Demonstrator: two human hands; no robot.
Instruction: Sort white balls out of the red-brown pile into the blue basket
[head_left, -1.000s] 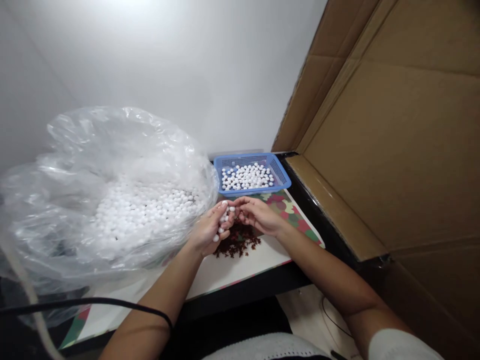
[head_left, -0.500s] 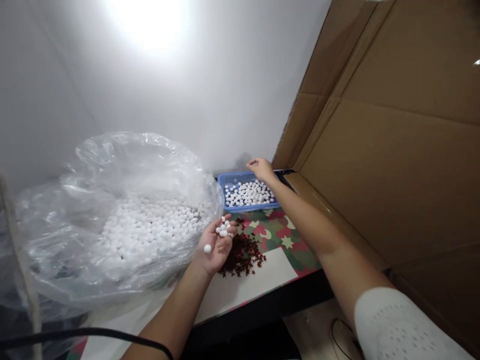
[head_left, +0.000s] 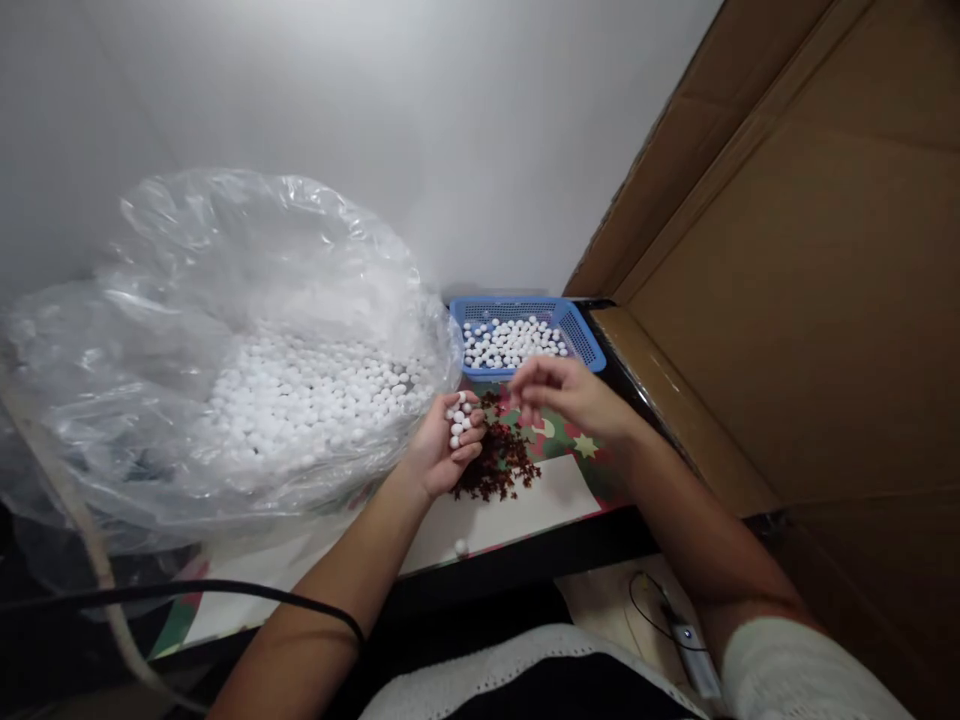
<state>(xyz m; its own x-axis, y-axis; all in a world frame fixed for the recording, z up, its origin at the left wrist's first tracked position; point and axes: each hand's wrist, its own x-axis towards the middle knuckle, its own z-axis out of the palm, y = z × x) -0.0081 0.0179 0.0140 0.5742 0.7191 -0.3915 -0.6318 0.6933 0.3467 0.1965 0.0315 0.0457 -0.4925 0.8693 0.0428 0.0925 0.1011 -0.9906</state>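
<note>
While several white balls (head_left: 458, 428) are cradled in the left hand (head_left: 437, 447), its palm turned up and its fingers half curled around them, the right hand (head_left: 562, 393) is held up near the front rim of the blue basket (head_left: 585, 338). Its fingers are loosely bent and slightly blurred; whether anything is pinched between them cannot be told. More of the balls are spread inside the blue basket, and a far larger heap (head_left: 300, 400) is contained in the clear plastic bag (head_left: 202, 225) at the left. A pile of small dark red pieces (head_left: 504, 466) is laid partly over a white sheet (head_left: 564, 488). Near the front edge of the black table (head_left: 525, 550), 1 loose ball (head_left: 460, 548) is seen. The left forearm (head_left: 341, 592) is crossed by a black cable (head_left: 225, 588).
</note>
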